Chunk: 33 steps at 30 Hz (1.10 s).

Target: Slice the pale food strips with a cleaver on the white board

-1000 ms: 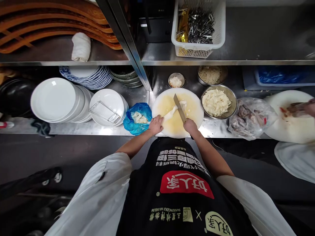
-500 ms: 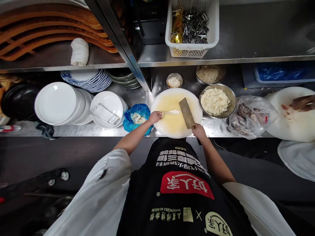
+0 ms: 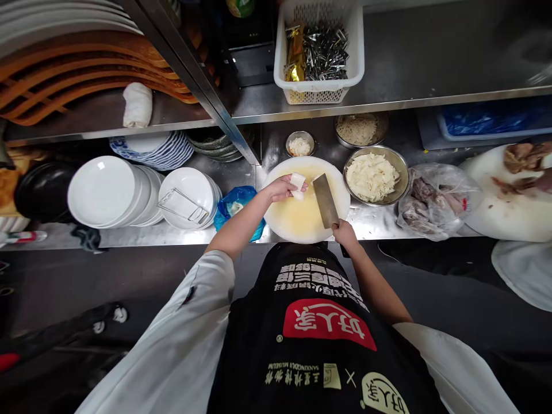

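Note:
Over the round cutting board (image 3: 280,221) in front of me, my left hand (image 3: 282,188) holds a pale, whitish piece of food (image 3: 297,183) by its fingers. My right hand (image 3: 344,233) is wrapped round the handle of a wide cleaver (image 3: 325,200), whose blade lies over the board's right half. A steel bowl (image 3: 403,172) of pale sliced food (image 3: 371,177) stands just right of the board. Left of it, partly behind my left forearm, a blue plastic bag (image 3: 245,198) holds more whitish pieces.
White plates (image 3: 101,191) are stacked left, with a wire rack (image 3: 183,206) on the nearer stack. A small bowl (image 3: 300,144) and another bowl (image 3: 357,129) stand behind. A clear bag (image 3: 431,201) lies right. Above is a shelf edge (image 3: 388,99); another person's hand (image 3: 544,181) shows far right.
My left hand has moved right, further over the board, and the pale piece now sits broad across its fingers, not stretched out long. The cleaver has barely moved. The view has shifted slightly.

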Available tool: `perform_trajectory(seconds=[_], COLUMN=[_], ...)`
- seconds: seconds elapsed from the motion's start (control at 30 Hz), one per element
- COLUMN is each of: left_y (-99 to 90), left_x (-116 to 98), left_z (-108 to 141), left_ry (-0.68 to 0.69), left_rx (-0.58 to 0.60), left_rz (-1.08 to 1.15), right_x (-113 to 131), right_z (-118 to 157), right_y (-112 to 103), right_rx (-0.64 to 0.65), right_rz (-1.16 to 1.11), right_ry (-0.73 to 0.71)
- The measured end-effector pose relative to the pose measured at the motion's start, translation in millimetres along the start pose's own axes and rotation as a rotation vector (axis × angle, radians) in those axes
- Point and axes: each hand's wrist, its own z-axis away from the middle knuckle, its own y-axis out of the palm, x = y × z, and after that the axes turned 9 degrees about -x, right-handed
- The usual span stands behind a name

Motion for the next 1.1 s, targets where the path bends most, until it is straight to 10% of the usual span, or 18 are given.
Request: perform_trajectory(seconds=[0.27, 0.53, 0.77, 1.1], left_y=[30.9, -4.5, 7.2, 12.6], left_x=[52, 91, 108, 151], left_z=[-15, 5, 45, 108], left_ry=[-0.036, 0.124, 0.261, 0.362], left_rx=[-0.244, -0.671, -0.363, -0.189], left_rz=[-0.123, -0.743, -1.085, -0.999], right_x=[5, 8, 2, 15], right_z=[0, 3, -2, 5], right_y=[-2, -2, 2, -7], right_rx=[0.001, -0.003, -0.019, -0.004], right_rz=[0.043, 0.068, 0.094, 0.133], right_ry=[0.004, 0.007, -0.012, -0.002])
